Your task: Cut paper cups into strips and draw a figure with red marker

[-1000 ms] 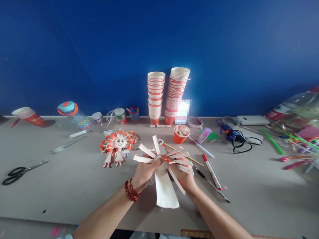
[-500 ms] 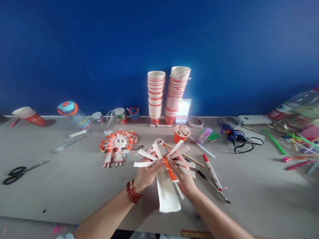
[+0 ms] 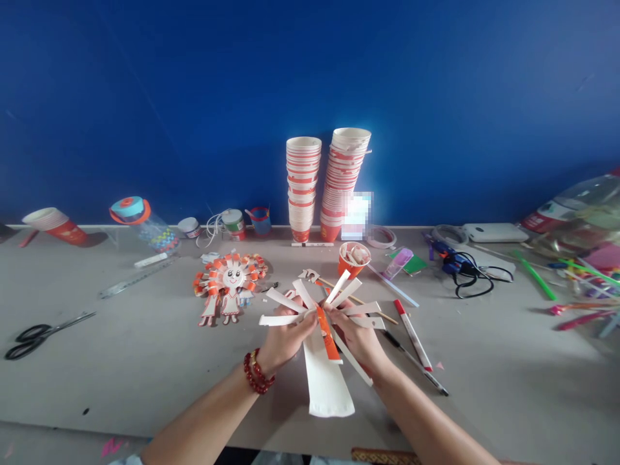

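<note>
Between left hand (image 3: 287, 337) and right hand (image 3: 359, 341), over the grey table (image 3: 159, 365), is a paper cup (image 3: 328, 391) cut into fanned strips, both hands pinching it near centre, fingers closed. Marker (image 3: 413, 336) and pen (image 3: 420, 369) lie just beside the right hand; paper dolls (image 3: 231, 298) off left, cup stacks (image 3: 302, 194) at back.

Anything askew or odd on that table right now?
Yes: the right-hand cup stack leans rightward, while the left-hand cup stack stands nearly straight. A small pink scrap also lies loose beside the red-and-white marker.
</note>
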The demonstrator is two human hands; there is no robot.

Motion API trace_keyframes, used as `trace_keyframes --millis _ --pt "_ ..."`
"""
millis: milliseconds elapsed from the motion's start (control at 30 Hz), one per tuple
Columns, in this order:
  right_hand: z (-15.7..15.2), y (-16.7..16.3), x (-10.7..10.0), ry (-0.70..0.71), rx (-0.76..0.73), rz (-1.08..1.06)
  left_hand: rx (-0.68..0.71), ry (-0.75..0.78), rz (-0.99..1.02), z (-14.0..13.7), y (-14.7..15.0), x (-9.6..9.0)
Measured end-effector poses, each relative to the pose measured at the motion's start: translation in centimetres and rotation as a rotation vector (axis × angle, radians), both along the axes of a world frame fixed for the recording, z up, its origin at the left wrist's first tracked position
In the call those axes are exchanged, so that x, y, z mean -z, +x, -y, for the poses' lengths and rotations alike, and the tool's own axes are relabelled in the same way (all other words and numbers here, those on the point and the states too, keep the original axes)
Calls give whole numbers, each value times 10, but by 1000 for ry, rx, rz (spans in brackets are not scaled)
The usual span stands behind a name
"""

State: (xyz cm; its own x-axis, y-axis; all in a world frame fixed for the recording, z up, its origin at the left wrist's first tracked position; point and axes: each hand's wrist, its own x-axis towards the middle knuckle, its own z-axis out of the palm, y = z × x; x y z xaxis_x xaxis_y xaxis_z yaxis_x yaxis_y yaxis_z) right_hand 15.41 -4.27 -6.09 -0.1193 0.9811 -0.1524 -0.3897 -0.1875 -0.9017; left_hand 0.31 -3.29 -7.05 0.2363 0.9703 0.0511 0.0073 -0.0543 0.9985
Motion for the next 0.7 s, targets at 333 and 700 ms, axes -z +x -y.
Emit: trace_keyframes --millis 333,700 --pt "-2 2 -2 -84 46 20 -181 -134 64 3 7 -9" --pt "-3 2 -4 51 -35 102 -142 -229 195 2 5 -1"
